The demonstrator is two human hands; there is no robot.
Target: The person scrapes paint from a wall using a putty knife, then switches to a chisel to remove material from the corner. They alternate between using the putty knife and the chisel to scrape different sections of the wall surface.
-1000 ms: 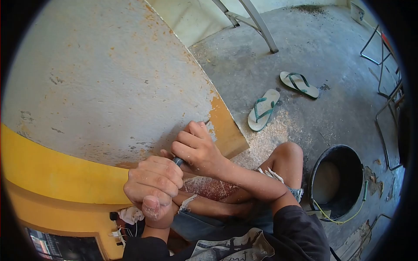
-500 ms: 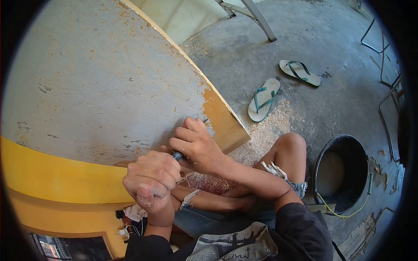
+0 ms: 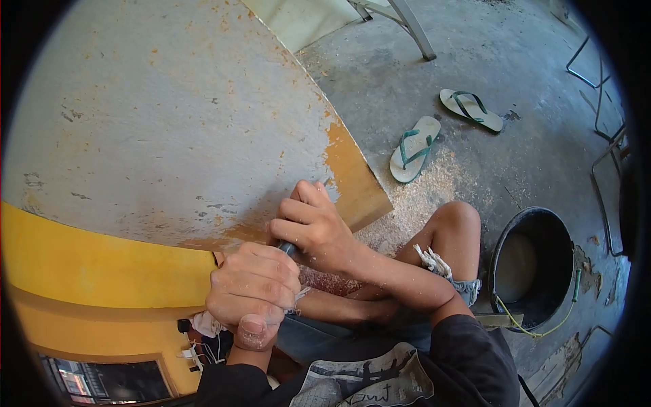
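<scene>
Both my hands grip one dark-handled scraping tool (image 3: 287, 248) pressed against a large board (image 3: 163, 122) coated in grey paint. My left hand (image 3: 252, 290) is closed around the rear of the handle. My right hand (image 3: 313, 227) clamps the front, its fingers over the blade, which is hidden. Bare orange wood (image 3: 352, 183) shows at the board's near corner, right beside my right hand. Dust speckles both hands.
Wood shavings cover the concrete floor by my bare knee (image 3: 458, 220). A black bucket (image 3: 532, 268) with a yellow cord stands at the right. Two green-strapped flip-flops (image 3: 415, 149) lie beyond. Metal legs (image 3: 410, 27) stand at the top; wire frames at the far right.
My hands slid slightly down and right along the board with the tool. The view shifted a little; more bare wood shows near the board's lower edge.
</scene>
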